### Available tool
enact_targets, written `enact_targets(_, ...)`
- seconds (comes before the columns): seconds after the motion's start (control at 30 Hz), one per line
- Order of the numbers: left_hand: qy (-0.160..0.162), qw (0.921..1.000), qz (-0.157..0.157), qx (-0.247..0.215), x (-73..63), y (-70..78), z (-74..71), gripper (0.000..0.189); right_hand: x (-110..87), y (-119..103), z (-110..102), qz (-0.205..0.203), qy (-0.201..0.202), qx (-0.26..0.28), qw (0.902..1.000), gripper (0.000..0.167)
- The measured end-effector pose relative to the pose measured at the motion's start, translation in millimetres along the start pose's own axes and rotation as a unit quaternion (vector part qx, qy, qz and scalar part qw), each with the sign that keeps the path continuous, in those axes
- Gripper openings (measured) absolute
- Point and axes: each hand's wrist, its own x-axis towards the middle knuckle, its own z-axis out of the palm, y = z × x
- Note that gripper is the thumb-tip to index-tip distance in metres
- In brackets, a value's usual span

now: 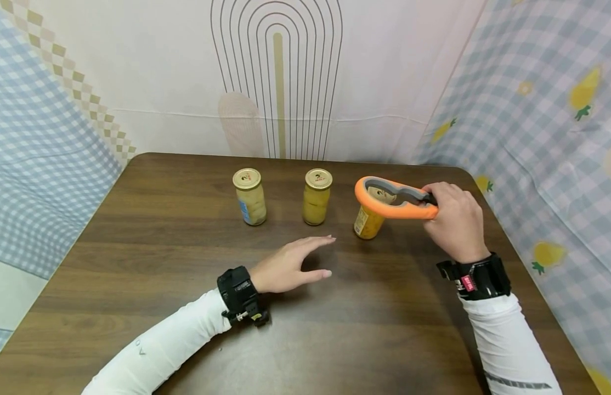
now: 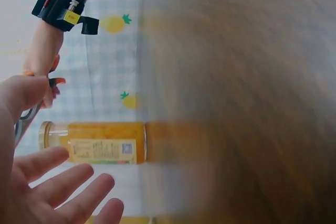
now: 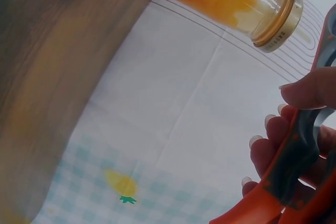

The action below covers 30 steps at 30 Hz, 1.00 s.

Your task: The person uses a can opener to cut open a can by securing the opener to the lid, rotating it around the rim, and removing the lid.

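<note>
My right hand grips the end of an orange and grey jar opener. The opener's looped end overlaps the top of a glass jar of orange fruit in the head view. In the right wrist view, that jar's gold lid shows apart from the opener, with fingers around the grip. My left hand is empty, its thumb and fingers spread over the table to the left of this jar. The left wrist view shows the jar upright on the table, its pale label facing that camera.
Two more gold-lidded jars stand further left: one with yellow-green contents, another with paler contents and a blue label. The brown wooden table ends near a patterned white cloth behind; blue checked cloth hangs at the right.
</note>
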Motion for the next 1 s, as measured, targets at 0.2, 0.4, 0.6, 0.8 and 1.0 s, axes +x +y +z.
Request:
enact_targets(0.2, 0.041, 0.9968, -0.015, -0.066, 8.8, 1.6, 10.1, 0.068, 0.2, -3.0, -0.9, -0.005, 0.000, 0.000, 1.0000, 0.019)
enact_targets(0.4, 0.087, 0.9846, -0.025, -0.149, 21.1, 3.1, 21.4, 0.069, 0.5, -4.9, -1.7, -0.012, 0.000, 0.001, 0.9999, 0.019)
enact_targets(0.6, 0.120, 0.9699, -0.028, -0.210, 35.0, 5.4, 33.9, 0.072, 0.5, -6.4, -3.0, -0.014, -0.004, 0.002, 0.9999, 0.019)
enact_targets(0.8, 0.143, 0.9551, -0.047, -0.255, 45.3, 7.4, 43.0, 0.074, 0.9, -8.2, -3.4, -0.019, -0.004, 0.003, 0.9998, 0.017)
enact_targets(1.0, 0.165, 0.9434, -0.058, -0.282, 53.8, 7.7, 50.0, 0.074, 1.4, -8.8, -3.5, -0.024, 0.002, 0.003, 0.9997, 0.015)
